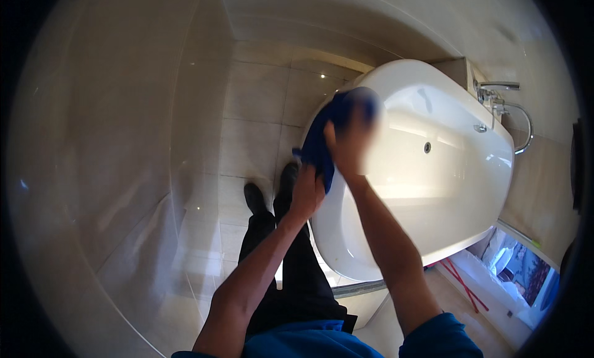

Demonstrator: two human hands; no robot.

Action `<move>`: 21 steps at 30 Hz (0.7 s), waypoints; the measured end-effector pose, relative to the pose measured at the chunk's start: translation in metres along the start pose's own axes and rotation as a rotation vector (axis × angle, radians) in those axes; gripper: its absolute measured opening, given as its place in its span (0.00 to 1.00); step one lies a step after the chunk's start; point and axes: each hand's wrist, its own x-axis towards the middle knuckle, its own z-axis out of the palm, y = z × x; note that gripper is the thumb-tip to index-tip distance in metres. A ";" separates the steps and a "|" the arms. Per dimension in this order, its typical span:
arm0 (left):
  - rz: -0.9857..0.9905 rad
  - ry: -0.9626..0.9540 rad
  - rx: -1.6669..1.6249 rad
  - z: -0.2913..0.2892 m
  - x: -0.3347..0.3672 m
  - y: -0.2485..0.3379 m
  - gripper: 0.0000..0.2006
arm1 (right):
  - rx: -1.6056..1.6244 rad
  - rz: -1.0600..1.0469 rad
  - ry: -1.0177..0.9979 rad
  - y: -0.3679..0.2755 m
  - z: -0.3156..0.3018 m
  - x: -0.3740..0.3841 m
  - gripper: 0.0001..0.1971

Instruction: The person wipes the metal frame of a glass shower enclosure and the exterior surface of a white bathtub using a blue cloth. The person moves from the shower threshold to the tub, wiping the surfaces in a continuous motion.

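Note:
A dark blue cloth (pixel 320 130) is draped over the left end of the white bathtub (pixel 405 231), covering part of its rim and outer side. My left hand (pixel 307 191) is closed on the cloth's lower edge, close to the tub's outer wall. Higher up, my right hand (pixel 350 140) lies on the cloth at the rim with the thumb held apart; part of this hand is blurred, so its fingertips are hard to make out. Inside the tub, a round drain (pixel 427 148) shows in the pale basin.
A chrome tap (pixel 499 86) with a hose (pixel 530 126) is at the tub's far right end. Tiled walls (pixel 117 110) enclose the left side, above a tiled floor (pixel 250 144). Red strips (pixel 464 285) and a bright opening (pixel 520 268) lie at lower right.

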 end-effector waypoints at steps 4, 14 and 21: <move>0.042 0.164 -0.103 0.014 -0.016 -0.005 0.19 | -0.021 -0.108 -0.044 -0.002 -0.010 -0.037 0.43; -0.158 0.091 -0.125 -0.001 0.065 0.018 0.13 | -0.468 -0.525 -0.091 -0.023 -0.008 0.071 0.18; -0.506 -0.035 -0.227 0.000 -0.011 -0.055 0.21 | -0.724 -0.775 -0.556 -0.037 -0.005 0.001 0.10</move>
